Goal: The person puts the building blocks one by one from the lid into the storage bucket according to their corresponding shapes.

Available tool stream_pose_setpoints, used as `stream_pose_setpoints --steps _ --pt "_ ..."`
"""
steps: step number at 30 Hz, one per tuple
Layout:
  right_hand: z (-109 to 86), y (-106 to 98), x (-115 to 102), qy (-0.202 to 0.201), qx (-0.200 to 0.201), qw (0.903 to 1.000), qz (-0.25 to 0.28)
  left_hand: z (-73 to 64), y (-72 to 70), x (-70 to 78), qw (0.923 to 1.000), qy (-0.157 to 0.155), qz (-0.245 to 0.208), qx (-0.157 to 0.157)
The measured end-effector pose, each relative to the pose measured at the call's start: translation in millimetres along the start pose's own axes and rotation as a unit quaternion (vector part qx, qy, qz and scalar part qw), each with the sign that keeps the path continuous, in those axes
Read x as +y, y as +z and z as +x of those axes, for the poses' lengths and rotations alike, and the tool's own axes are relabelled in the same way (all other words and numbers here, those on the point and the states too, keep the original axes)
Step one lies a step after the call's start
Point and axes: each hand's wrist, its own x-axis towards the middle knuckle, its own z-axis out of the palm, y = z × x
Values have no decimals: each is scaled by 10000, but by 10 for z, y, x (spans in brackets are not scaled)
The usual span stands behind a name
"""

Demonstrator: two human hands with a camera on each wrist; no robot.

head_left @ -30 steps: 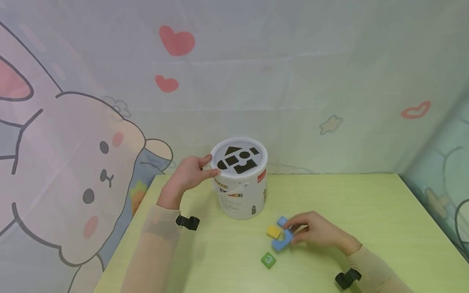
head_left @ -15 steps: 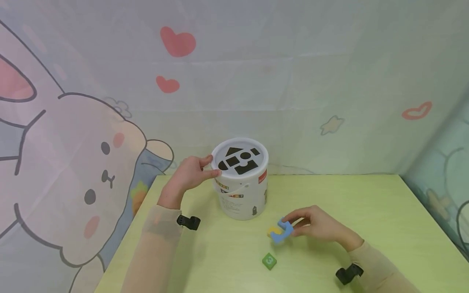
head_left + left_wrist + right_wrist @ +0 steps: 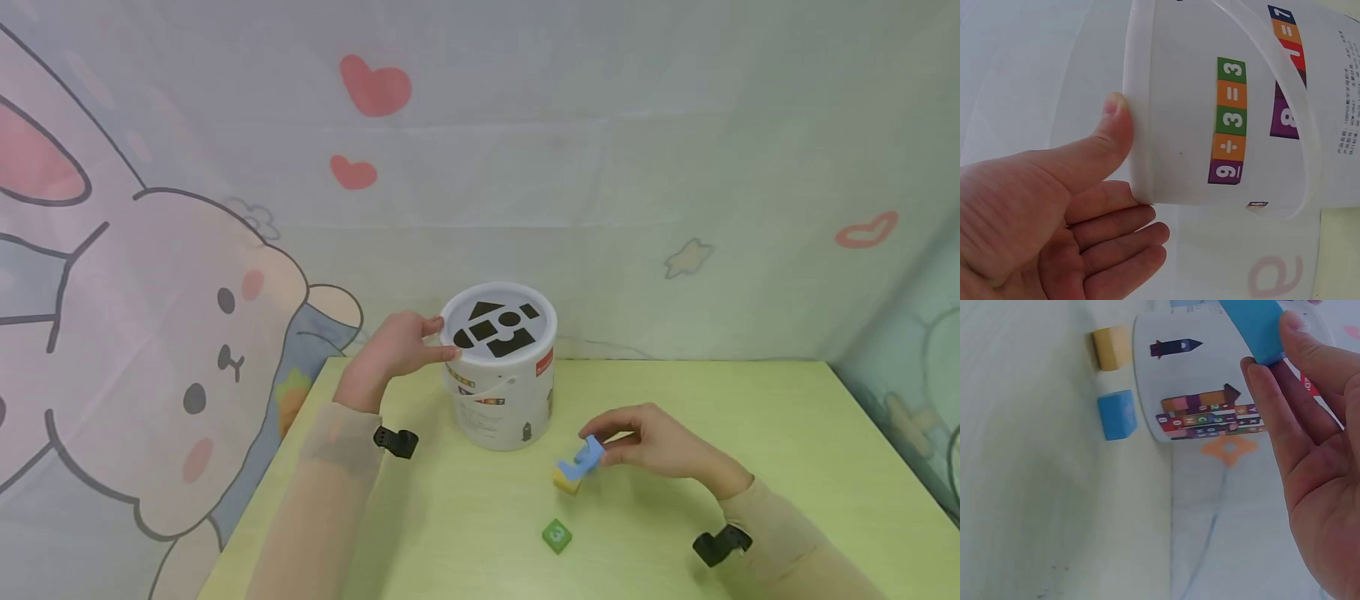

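My right hand (image 3: 656, 442) pinches a blue arch-shaped block (image 3: 587, 457) between thumb and fingertips, tilted and raised above the table. The right wrist view shows the thumb on one side of the arch block (image 3: 1257, 328) and fingertips on the other. A yellow block (image 3: 566, 482) lies below it, partly covered; a small blue block (image 3: 1117, 415) shows beside the yellow one in the right wrist view. My left hand (image 3: 397, 346) touches the rim of a white bucket (image 3: 498, 408), thumb and forefinger spread along the lid edge (image 3: 1141, 119), other fingers loosely extended.
The bucket's lid (image 3: 551, 329) has several dark shaped holes, one a rectangle with a rounded notch. A green block (image 3: 557, 536) marked 3 lies nearer the front of the yellow-green table (image 3: 750, 433). A printed cloth (image 3: 600, 167) hangs behind the table.
The arch block has risen off the table and tilted in my right hand, which moved slightly up. My left hand stays at the bucket's rim. The view shifted a little.
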Motion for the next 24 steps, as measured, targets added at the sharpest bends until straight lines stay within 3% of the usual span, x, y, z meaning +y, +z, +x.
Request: stream_pose_setpoints --steps 7,13,24 --pt "145 -93 -240 12 102 9996 -280 5 -45 109 9994 -108 332 -5" --pt "290 -158 -391 96 272 9994 -170 21 -48 187 9985 -199 510 -4" --pt "554 -237 -564 -84 834 9958 -375 24 -20 146 9989 -315 330 40"
